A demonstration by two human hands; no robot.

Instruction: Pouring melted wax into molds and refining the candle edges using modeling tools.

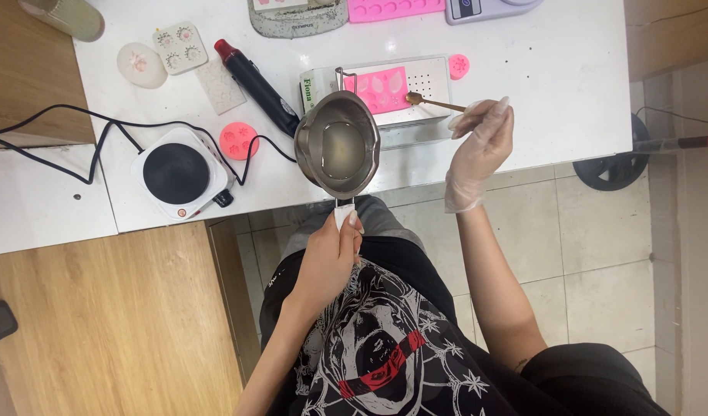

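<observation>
My left hand (331, 250) grips the white-wrapped handle of a small steel pouring pot (337, 142) holding pale clear liquid, raised over the table's front edge. My right hand (481, 139), in a thin clear glove, pinches a small brown spoon (431, 101) whose bowl points left over a pink mold (383, 88). The mold, with leaf and drop cavities, lies in a white tray (431, 77) just behind the pot.
A white hot plate (178, 173) with a black top and cord sits at the left. Near it lie a black heat gun (255, 85), a round pink mold (238, 140), a small pink mold (459, 65) and white molds (180, 46). A scale (485, 8) stands at the back edge of the white table (554, 85).
</observation>
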